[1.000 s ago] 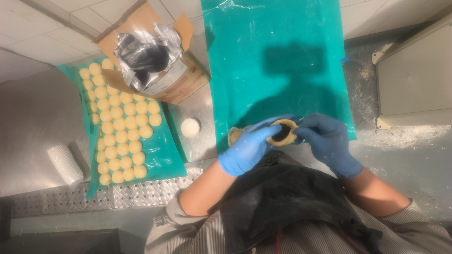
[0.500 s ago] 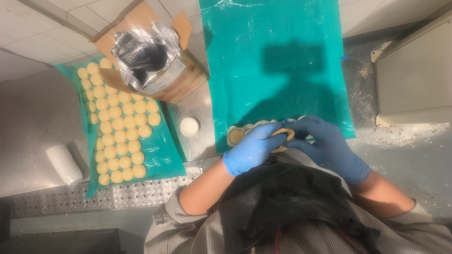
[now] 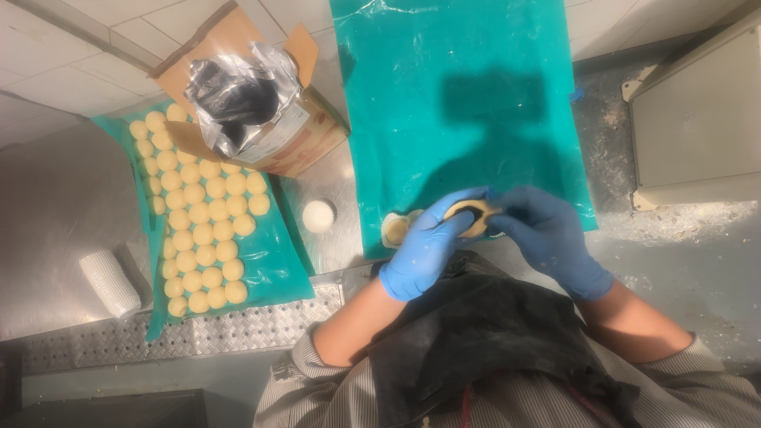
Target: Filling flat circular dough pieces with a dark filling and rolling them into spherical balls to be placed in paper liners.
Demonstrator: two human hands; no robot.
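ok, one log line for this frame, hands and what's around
left hand: pinching dough piece | right hand: cupping same piece | under: teal sheet | left side: dough balls in rows, open box

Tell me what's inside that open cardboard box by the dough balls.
The cardboard box holds a crumpled clear plastic liner bag with something dark inside. The bag's folds hide what that dark content is and the bottom of the box.
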